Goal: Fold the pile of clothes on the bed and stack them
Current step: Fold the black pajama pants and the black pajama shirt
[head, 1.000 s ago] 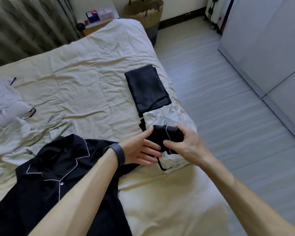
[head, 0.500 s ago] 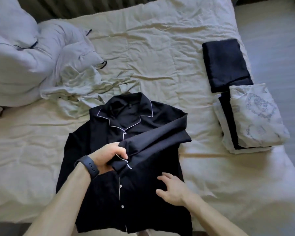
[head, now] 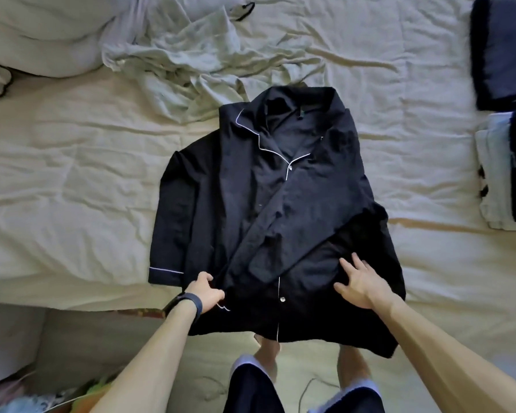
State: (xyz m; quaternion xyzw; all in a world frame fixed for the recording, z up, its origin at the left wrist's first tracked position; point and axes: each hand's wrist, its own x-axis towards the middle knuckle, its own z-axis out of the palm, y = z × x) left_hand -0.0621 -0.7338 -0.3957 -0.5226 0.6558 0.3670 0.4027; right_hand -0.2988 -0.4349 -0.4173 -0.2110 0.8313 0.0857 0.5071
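Black shirt [head: 280, 204] spread flat on the cream bed [head: 72, 189].
Left hand [head: 206, 293] pinches its near edge; right hand [head: 361, 286] presses it, fingers spread. Folded clothes [head: 501, 55] sit at the right.

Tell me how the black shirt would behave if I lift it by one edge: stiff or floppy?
Probably floppy: the black shirt lies in soft folds, and its hem droops over the bed edge. Likely light too, since the left hand holds its side with only a pinch.
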